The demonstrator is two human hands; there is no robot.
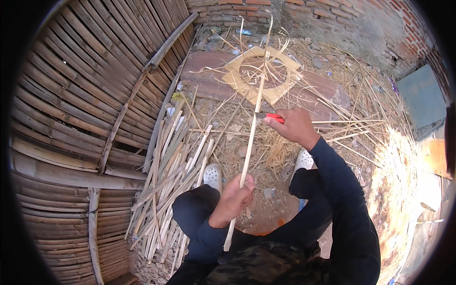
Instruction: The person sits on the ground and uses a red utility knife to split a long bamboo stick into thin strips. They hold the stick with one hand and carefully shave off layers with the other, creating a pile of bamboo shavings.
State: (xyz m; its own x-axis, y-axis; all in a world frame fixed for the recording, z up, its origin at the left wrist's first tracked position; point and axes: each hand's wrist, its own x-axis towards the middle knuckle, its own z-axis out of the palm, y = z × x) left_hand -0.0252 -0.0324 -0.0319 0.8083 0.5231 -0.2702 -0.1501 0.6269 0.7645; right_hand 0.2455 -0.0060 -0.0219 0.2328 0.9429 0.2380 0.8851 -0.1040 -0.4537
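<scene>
A long pale bamboo strip (250, 144) runs from near my lap up and away from me. My left hand (236, 197) is wrapped round its lower part. In my right hand (295, 125) is a knife with a red handle (274, 117), its dark blade lying against the strip about midway along. The strip's far end reaches over a wooden frame with a round opening (232, 78). Thin curled shavings (270, 66) stand up and spread around that far end.
A pile of split bamboo strips (164, 190) lies on the left beside a bamboo slat wall (80, 95). Beneath the frame is a reddish-brown board (199, 69). Loose shavings and strips (358, 123) litter the ground to the right. A brick wall (332, 19) stands behind.
</scene>
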